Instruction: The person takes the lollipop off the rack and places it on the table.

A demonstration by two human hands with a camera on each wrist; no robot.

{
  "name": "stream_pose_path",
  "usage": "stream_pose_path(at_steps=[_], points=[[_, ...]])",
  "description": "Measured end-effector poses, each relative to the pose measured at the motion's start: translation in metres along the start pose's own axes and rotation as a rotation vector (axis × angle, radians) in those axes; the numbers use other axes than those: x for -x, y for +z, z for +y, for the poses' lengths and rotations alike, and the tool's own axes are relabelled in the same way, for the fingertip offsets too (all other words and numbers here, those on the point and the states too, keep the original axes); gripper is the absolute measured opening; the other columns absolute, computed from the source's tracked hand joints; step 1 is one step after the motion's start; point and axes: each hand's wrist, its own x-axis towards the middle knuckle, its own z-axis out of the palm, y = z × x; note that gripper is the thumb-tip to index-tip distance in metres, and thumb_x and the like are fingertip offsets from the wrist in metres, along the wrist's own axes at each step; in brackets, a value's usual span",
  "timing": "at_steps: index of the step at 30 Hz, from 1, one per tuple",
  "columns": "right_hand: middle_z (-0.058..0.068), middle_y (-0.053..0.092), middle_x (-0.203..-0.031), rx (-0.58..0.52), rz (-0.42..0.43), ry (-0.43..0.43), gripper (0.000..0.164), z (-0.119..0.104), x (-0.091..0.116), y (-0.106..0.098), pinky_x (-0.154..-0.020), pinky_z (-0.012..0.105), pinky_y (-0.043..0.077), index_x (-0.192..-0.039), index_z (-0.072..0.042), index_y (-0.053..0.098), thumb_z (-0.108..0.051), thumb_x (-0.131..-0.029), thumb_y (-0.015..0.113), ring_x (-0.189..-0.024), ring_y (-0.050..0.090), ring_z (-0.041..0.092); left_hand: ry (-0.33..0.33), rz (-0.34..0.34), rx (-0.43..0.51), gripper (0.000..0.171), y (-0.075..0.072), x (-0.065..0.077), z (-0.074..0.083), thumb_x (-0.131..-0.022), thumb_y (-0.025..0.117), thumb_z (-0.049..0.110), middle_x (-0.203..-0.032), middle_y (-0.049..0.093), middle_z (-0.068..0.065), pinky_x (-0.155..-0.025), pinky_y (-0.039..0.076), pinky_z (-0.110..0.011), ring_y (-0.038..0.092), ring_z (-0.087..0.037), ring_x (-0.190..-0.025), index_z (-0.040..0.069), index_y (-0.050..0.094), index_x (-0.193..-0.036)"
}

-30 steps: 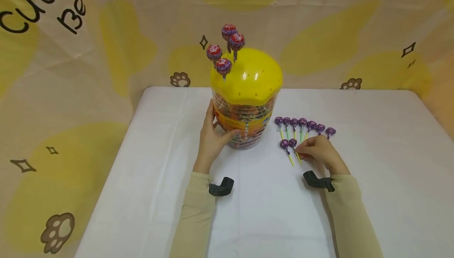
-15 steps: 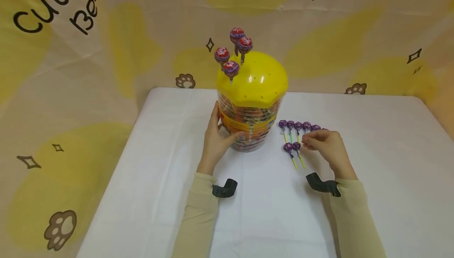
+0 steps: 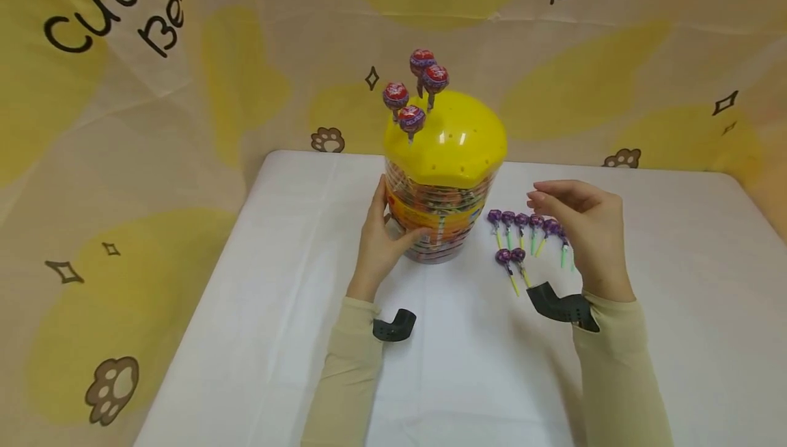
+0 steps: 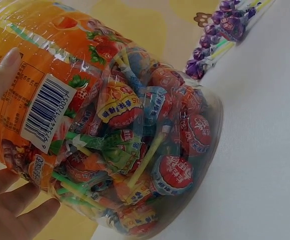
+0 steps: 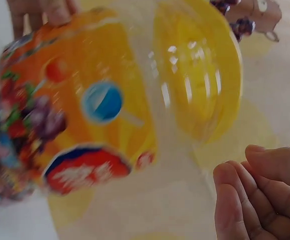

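A clear jar (image 3: 430, 245) packed with wrapped lollipops stands on the table under a domed yellow lid (image 3: 461, 136) with small holes. My left hand (image 3: 378, 249) grips its left side, thumb across the front, fingers round behind. Several red-and-purple lollipops (image 3: 412, 119) stick up from the lid's left half. To the right of the jar, my right hand (image 3: 593, 228) is raised over the table, thumb and fingertips apart. In the right wrist view nothing shows between the fingers of the right hand (image 5: 260, 195).
Several purple lollipops (image 3: 521, 221) lie in a row right of the jar, the rightmost partly hidden behind the right hand. Two more lollipops (image 3: 503, 256) lie nearer the front. A printed cloth (image 3: 572, 78) hangs behind the white table (image 3: 295, 228).
My right hand has moved away from the two front lollipops, rising up and back over the row. My left hand keeps its grip on the jar. The whole head view has shifted slightly.
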Motion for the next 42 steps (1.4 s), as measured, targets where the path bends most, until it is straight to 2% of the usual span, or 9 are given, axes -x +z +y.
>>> stream_pose_path(at_steps=[9, 13, 21, 30, 38, 42], points=[[0.011, 0.071, -0.09, -0.107, -0.071, -0.123, 0.021, -0.037, -0.01, 0.032, -0.076, 0.024, 0.056, -0.099, 0.012, 0.068, -0.002, -0.082, 0.071, -0.077, 0.067, 0.022, -0.018, 0.005, 0.001, 0.102, 0.001, -0.001, 0.001, -0.078, 0.079, 0.025, -0.155, 0.02, -0.005, -0.109, 0.032, -0.042, 0.025, -0.022, -0.139, 0.016, 0.01, -0.153], [0.013, 0.07, -0.091, -0.159, -0.1, -0.126, 0.021, -0.048, -0.014, 0.045, -0.078, 0.026, 0.055, -0.098, 0.011, 0.068, -0.002, -0.081, 0.072, -0.077, 0.064, 0.027, -0.032, 0.002, 0.013, 0.102, 0.001, -0.001, 0.0, -0.078, 0.078, 0.028, -0.155, 0.02, -0.003, -0.109, 0.032, -0.041, 0.024, -0.02, -0.14, 0.017, 0.01, -0.153], [0.011, 0.069, -0.091, -0.096, -0.075, -0.136, 0.02, -0.064, -0.024, 0.065, -0.086, 0.026, 0.053, -0.096, 0.004, 0.072, -0.007, -0.08, 0.076, -0.085, 0.063, 0.026, -0.041, 0.002, 0.004, 0.101, 0.0, -0.001, 0.001, -0.078, 0.078, 0.028, -0.155, 0.021, -0.003, -0.109, 0.032, -0.042, 0.025, -0.021, -0.139, 0.017, 0.011, -0.153], [0.01, 0.07, -0.094, -0.052, -0.099, -0.179, 0.018, -0.078, -0.037, 0.087, -0.083, 0.026, 0.054, -0.097, 0.002, 0.072, -0.008, -0.081, 0.074, -0.088, 0.064, 0.026, -0.045, -0.001, 0.0, 0.1, -0.001, 0.0, 0.0, -0.079, 0.077, 0.03, -0.155, 0.021, -0.003, -0.11, 0.032, -0.041, 0.025, -0.02, -0.139, 0.017, 0.01, -0.153], [0.009, 0.07, -0.093, -0.049, -0.113, -0.18, 0.019, -0.079, -0.053, 0.105, -0.078, 0.027, 0.056, -0.097, 0.002, 0.072, -0.004, -0.079, 0.075, -0.087, 0.065, 0.022, -0.031, 0.0, -0.008, 0.104, -0.002, 0.0, 0.001, -0.077, 0.079, 0.029, -0.155, 0.02, -0.004, -0.109, 0.033, -0.041, 0.027, -0.022, -0.138, 0.018, 0.009, -0.153], [0.009, 0.071, -0.091, -0.023, -0.106, -0.212, 0.02, -0.077, -0.057, 0.11, -0.078, 0.026, 0.056, -0.097, 0.003, 0.072, -0.003, -0.078, 0.076, -0.083, 0.066, 0.019, -0.028, -0.001, -0.015, 0.104, -0.001, 0.0, 0.001, -0.077, 0.079, 0.031, -0.155, 0.021, -0.003, -0.108, 0.034, -0.041, 0.027, -0.021, -0.138, 0.019, 0.009, -0.153]])
